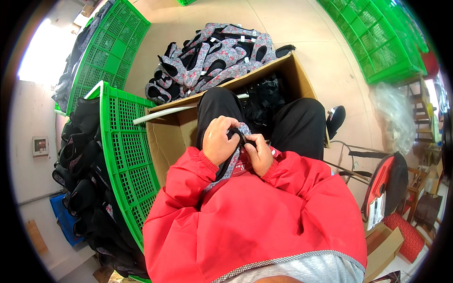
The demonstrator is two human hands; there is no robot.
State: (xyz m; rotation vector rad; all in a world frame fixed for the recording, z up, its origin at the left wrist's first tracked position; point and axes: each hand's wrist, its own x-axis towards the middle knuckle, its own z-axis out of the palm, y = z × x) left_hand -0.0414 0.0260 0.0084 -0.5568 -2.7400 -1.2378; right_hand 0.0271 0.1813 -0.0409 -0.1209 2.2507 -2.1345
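Nearest, red jacket sleeves [264, 212] across the lap. Just beyond, left hand [218, 141] and right hand [258, 153] closed tight around a floral shoe upper [241, 131] over black-trousered knees. Hemmed at left by a green crate [127, 151], ahead by an open cardboard box [172, 134]. Farther, a heap of floral uppers [212, 59] on bare floor.

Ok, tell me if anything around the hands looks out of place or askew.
One lone black shoe lies on the floor right of the cardboard box, apart from the patterned shoe pile. Both the left hand and right hand hold a shoe upper normally.
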